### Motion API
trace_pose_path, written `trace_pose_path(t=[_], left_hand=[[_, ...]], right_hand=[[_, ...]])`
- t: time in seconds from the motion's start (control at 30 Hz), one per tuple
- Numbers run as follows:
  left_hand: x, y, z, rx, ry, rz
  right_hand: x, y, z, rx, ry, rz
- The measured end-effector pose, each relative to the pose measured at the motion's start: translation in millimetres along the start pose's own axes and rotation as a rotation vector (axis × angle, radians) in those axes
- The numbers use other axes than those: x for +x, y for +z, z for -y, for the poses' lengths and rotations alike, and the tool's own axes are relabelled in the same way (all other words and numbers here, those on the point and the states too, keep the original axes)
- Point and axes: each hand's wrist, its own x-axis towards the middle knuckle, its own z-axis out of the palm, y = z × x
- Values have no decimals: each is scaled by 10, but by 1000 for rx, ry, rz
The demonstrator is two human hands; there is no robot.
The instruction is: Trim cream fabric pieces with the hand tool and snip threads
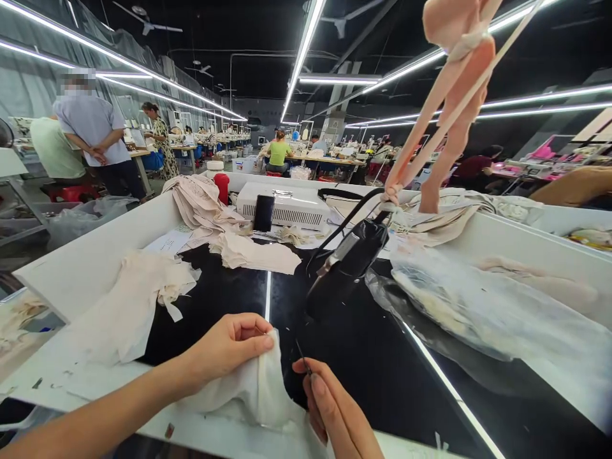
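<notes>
My left hand pinches the upper edge of a white fabric piece between thumb and fingers. The fabric drapes down over the front edge of the black tabletop. Just right of it, my right hand is closed around a slim dark pointed tool. Its tip points up and away from me, and its exact kind is hidden by my fingers. Fabric also shows beside the right hand's fingers; whether they touch it I cannot tell.
A black corded device hangs from pink fabric strips above the table. Beige fabric pieces lie behind, near a phone and a white vented box. Plastic-wrapped material lies right. People are farther off.
</notes>
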Motion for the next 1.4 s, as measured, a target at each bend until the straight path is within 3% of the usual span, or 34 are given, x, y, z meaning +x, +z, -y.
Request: trace_pose_path(t=[0.23, 0.97, 1.4], left_hand=[[-24, 29, -15, -17, 33, 15], [-29, 65, 29, 9, -22, -27], [-4, 38, 91, 2, -4, -33]], right_hand=[[86, 167, 33, -68, -99, 109], [80, 282, -123, -182, -185, -8], [95, 285, -18, -141, -208, 44]])
